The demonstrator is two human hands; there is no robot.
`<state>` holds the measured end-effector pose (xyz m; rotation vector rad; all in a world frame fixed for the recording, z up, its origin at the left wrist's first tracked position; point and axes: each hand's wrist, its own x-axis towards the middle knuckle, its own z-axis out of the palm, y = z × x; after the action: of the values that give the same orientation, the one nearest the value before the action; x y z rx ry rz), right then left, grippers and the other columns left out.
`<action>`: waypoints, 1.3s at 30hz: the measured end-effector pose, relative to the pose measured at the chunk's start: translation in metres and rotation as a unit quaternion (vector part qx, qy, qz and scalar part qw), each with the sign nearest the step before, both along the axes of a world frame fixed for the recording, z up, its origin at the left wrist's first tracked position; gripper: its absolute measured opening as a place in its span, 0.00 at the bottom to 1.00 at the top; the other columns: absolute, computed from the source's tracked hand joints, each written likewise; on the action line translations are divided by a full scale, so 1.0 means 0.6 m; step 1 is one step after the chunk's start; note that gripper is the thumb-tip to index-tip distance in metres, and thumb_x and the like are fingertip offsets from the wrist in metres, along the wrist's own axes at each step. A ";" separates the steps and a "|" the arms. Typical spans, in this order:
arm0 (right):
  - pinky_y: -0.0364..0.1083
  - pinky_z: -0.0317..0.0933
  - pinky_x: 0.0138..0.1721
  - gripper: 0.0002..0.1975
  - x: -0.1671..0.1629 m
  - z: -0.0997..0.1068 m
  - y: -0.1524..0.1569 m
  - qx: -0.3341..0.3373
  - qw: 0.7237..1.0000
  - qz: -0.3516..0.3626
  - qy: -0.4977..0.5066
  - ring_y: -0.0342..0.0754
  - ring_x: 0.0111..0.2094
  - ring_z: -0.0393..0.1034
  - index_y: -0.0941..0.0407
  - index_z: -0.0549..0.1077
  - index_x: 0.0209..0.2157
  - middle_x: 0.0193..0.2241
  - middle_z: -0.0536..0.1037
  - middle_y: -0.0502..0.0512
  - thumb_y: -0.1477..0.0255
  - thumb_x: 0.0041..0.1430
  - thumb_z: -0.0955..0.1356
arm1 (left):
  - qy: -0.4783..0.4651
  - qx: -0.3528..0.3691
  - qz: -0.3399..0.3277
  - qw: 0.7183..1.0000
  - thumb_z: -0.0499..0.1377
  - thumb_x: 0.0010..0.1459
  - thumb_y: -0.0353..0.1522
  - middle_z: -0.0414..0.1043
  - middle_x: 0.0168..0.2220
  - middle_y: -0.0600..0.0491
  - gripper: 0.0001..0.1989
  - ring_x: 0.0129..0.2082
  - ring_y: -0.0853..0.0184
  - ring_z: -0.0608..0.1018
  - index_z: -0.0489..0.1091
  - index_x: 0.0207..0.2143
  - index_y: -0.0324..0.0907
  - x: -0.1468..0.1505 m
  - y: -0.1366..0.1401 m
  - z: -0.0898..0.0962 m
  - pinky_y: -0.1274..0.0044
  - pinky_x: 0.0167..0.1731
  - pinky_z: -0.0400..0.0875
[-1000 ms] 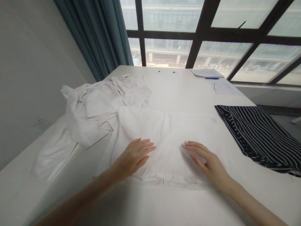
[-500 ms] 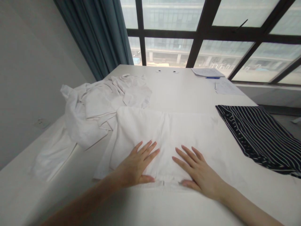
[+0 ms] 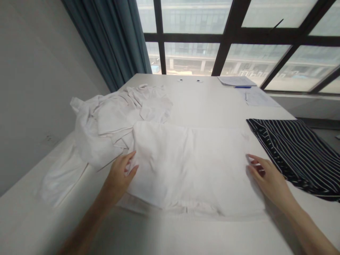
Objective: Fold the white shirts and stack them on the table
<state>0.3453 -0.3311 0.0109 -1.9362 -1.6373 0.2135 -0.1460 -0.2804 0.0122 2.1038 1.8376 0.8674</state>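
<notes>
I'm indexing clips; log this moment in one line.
left hand: at left edge of white cloth | right hand: at its right edge | rest: crumpled fabric left, striped cloth right

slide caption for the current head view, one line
Left hand and right hand at opposite sides of a flat white cloth, with a black striped cloth to the right.

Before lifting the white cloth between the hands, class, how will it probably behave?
The white cloth will probably sag: soft creases run down its middle. A lower layer peeks out along its near edge, so layers may shift.
</notes>
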 end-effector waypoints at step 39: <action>0.57 0.69 0.38 0.26 -0.044 0.036 -0.018 0.037 0.993 0.017 -0.109 0.58 0.37 0.71 0.54 0.66 0.59 0.47 0.69 0.67 0.56 0.65 0.59 | 0.142 0.096 -0.206 0.963 0.51 0.66 0.31 0.72 0.34 0.50 0.12 0.38 0.63 0.74 0.73 0.45 0.42 0.046 -0.034 0.037 0.73 0.43 0.70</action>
<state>0.3187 -0.3421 0.0328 -1.9325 -1.7914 -0.0476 -0.1184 -0.3008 0.0344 2.7198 1.3809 0.6895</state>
